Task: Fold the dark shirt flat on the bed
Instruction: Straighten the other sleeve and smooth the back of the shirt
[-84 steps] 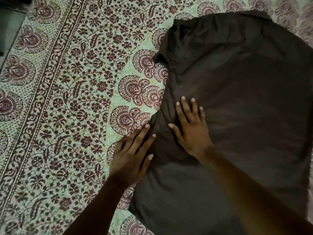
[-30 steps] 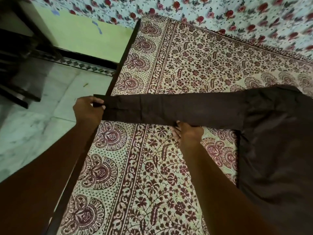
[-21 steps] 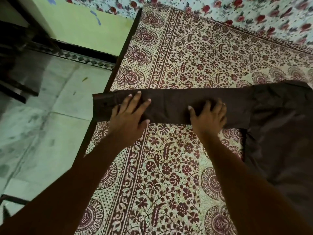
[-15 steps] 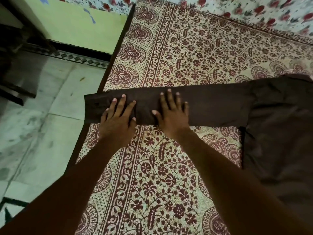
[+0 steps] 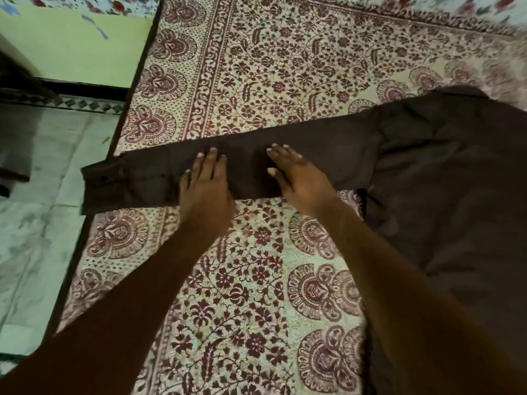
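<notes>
On the sleeve (image 5: 328, 155), our left hand (image 5: 205, 192) and right hand (image 5: 299, 181) lie flat, fingers straight, near each other but apart, pressing the cloth smooth, we judge, for the fold. The dark shirt (image 5: 456, 181) spreads rightward on the patterned bed (image 5: 256, 280); its cuff (image 5: 98, 186) overhangs the bed's edge. No writing to read.
</notes>
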Demonstrator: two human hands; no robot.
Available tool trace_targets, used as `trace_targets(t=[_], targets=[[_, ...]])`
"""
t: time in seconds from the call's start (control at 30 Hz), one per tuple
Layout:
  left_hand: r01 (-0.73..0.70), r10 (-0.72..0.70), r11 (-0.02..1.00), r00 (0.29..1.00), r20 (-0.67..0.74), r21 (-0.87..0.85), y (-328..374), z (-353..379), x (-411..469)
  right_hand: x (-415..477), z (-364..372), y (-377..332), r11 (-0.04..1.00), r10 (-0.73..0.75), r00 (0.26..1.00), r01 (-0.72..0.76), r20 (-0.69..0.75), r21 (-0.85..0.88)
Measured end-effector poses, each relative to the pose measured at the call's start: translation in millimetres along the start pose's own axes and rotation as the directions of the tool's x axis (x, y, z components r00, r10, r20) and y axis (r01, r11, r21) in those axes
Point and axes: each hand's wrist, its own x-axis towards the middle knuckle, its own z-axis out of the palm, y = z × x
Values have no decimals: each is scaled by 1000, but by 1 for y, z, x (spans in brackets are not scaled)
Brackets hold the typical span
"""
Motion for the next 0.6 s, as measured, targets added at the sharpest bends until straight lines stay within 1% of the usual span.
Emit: trace_targets(t=[0.03, 0.07, 0.13, 0.2, 0.23, 0.3, 0.33, 0.4, 0.47, 0.53, 0.6], targets=[[-59, 59, 998, 998, 1, -20, 20, 5, 3, -9, -8, 13, 998, 55, 993, -51, -102, 43], [-108, 108, 993, 994, 0, -39, 38, 10, 7, -20, -14, 25, 990, 133, 969, -119, -209, 78], [-187, 187, 980, 982, -11, -74, 79, 22, 18, -48, -27, 57, 955, 295, 874, -265, -385, 130], [-240, 239, 964, 971, -23, -112, 121, 30, 33, -80, -39, 94, 907, 410, 772, -399, -487, 131], [-251, 249, 959, 968, -29, -130, 138, 34, 40, -93, -43, 111, 885, 439, 749, -455, -496, 97], [-253, 253, 953, 967, -24, -165, 176, 41, 62, -114, -52, 143, 835, 500, 753, -550, -428, 7], [-251, 253, 950, 967, -15, -186, 194, 43, 75, -121, -55, 157, 817, 523, 763, -576, -381, -31], [-232, 241, 941, 971, 5, -245, 223, 47, 99, -127, -53, 175, 817, 526, 788, -572, -319, -67], [-206, 218, 941, 976, 17, -270, 251, 52, 125, -132, -46, 184, 832, 486, 804, -545, -343, -99], [-177, 190, 955, 981, 32, -239, 274, 55, 149, -135, -36, 187, 832, 435, 807, -530, -399, -165], [-133, 152, 968, 985, 80, -211, 291, 62, 172, -136, -32, 187, 821, 421, 801, -536, -427, -196]])
